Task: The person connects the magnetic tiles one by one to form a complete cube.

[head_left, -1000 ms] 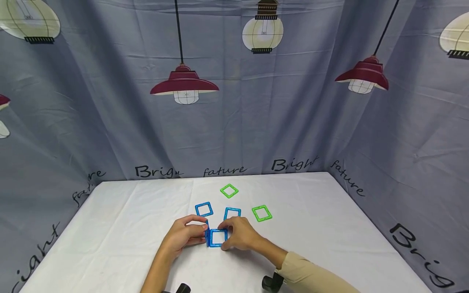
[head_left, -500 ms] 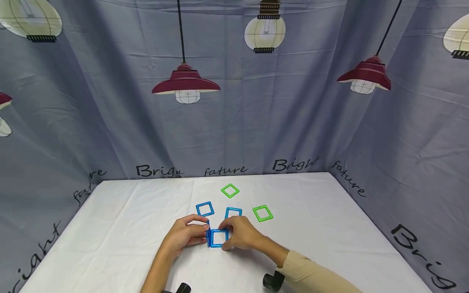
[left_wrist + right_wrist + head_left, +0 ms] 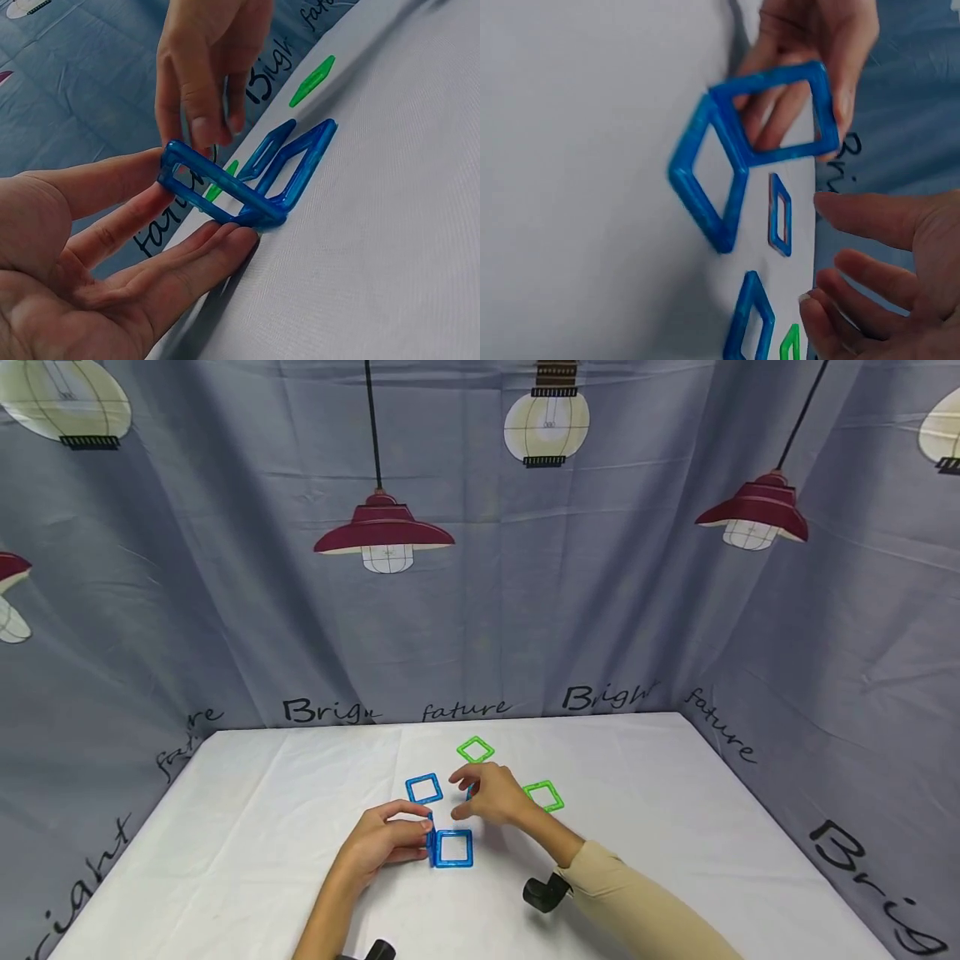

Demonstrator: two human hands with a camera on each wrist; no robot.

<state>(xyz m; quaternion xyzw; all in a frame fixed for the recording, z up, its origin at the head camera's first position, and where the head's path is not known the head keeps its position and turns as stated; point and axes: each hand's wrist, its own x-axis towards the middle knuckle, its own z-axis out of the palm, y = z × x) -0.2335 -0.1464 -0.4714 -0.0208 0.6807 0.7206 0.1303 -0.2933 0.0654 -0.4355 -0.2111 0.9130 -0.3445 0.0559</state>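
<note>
My left hand (image 3: 386,839) holds a blue square magnetic tile (image 3: 225,180) on edge, fingers along its top and side. At its foot, a second blue tile (image 3: 454,864) lies flat, meeting it along one side. Farther back, my right hand (image 3: 491,793) hovers with fingers spread and thumb apart, over another blue tile (image 3: 739,315). In the head view that tile is mostly hidden behind the hand; the right wrist view shows a gap between it and the fingers.
One more blue tile (image 3: 409,790) lies behind the left hand. Two green tiles lie farther off, a back green tile (image 3: 484,742) and a right green tile (image 3: 557,793) partly behind the right wrist. A printed curtain (image 3: 480,635) encloses the white table (image 3: 675,827).
My right hand has let go of the flat blue tile and moved back and up, over the blue tile behind it. The left hand keeps its hold on the upright tile.
</note>
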